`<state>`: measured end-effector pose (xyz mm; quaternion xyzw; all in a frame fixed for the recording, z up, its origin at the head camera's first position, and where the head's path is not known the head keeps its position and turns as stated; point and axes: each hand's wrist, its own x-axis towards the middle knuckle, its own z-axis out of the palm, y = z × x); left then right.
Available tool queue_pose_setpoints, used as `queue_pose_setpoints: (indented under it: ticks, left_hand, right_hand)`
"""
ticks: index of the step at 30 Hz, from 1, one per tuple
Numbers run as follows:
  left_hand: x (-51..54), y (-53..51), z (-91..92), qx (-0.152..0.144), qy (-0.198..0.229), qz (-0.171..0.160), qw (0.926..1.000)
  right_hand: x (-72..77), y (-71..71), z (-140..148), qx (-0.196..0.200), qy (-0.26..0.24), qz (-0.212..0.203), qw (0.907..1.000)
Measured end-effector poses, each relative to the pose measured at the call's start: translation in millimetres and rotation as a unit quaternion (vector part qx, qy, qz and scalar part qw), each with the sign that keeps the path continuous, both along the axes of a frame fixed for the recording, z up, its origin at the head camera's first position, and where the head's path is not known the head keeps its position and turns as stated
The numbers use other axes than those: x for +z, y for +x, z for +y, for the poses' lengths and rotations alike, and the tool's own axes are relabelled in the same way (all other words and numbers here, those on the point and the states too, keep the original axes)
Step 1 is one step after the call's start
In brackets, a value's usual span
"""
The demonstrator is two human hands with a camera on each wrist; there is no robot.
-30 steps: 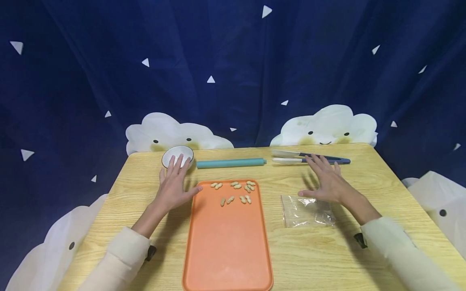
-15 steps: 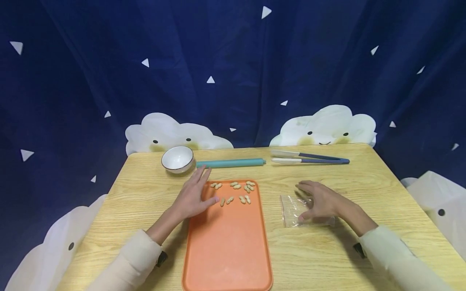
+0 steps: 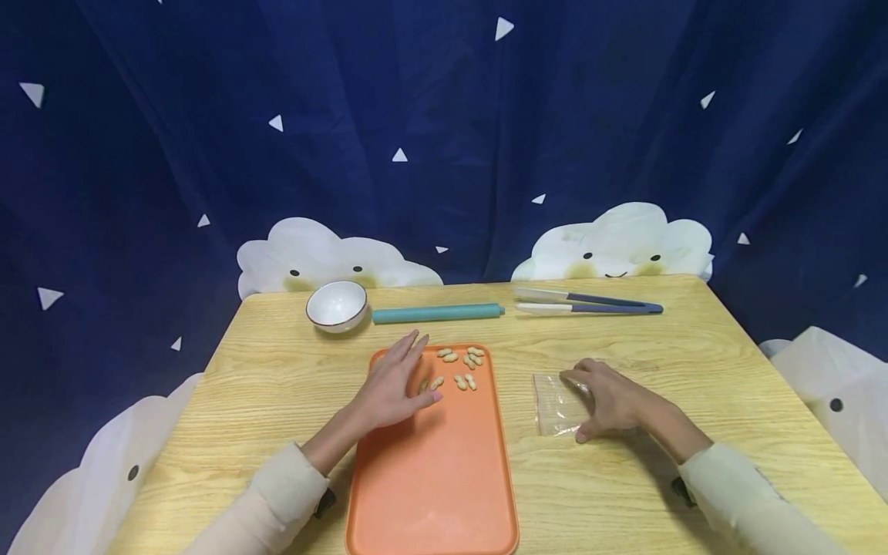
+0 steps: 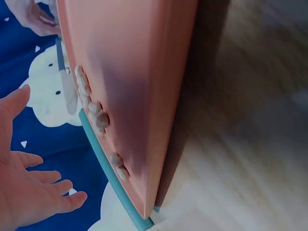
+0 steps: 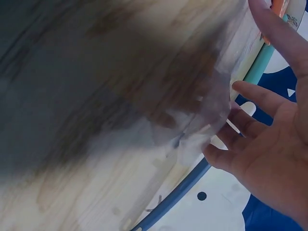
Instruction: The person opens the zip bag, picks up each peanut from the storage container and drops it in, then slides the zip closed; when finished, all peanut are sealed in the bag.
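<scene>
My left hand [image 3: 388, 389] hovers over the upper left of an orange tray [image 3: 433, 478], fingers extended and thumb spread, holding nothing. Several unshelled peanuts [image 3: 466, 382] lie in small groups at the tray's far end; the hand hides some of them in the head view. In the left wrist view, peanuts [image 4: 98, 120] show beyond an empty palm [image 4: 29, 192]. Right of the tray, my right hand [image 3: 613, 401] is over a clear plastic zip bag [image 3: 555, 405], covering its right part. Its fingers are loosely bent and spread at the bag [image 5: 211, 110]; whether they touch it is unclear.
A white bowl [image 3: 337, 306] with a dark rim stands at the table's back left. Beside it lies a teal rod [image 3: 437, 313] with a small end knob. Tongs [image 3: 590, 308] with blue handles and white tips lie at the back right. A dark blue curtain [image 3: 444, 139] hangs behind.
My left hand has moved from above the bowl, right and nearer, to over the tray. My right hand has come from near the tongs down to the bag, its fingers bending more.
</scene>
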<state>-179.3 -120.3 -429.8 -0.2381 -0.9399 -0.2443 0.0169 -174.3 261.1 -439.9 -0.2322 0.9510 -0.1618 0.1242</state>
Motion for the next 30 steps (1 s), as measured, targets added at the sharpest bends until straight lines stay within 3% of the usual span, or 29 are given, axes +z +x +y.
queue_pose_setpoints:
  ticks: [11,22,30]
  left_hand:
    - [-3.5,2.3,12.4,-0.011,0.017,-0.024,0.9995]
    - [-2.2,2.7,27.1,-0.026,0.019,-0.043,0.9986]
    - [0.4,0.3,50.8,-0.034,0.082,-0.093,0.9917]
  right_hand:
    - [-5.4,-0.7,0,0.002,-0.002,0.042,0.9991]
    - [-7.7,-2.6,0,-0.007,-0.049,0.036,0.9981]
    - [-8.7,-4.9,-3,-0.02,-0.086,0.032,0.9956]
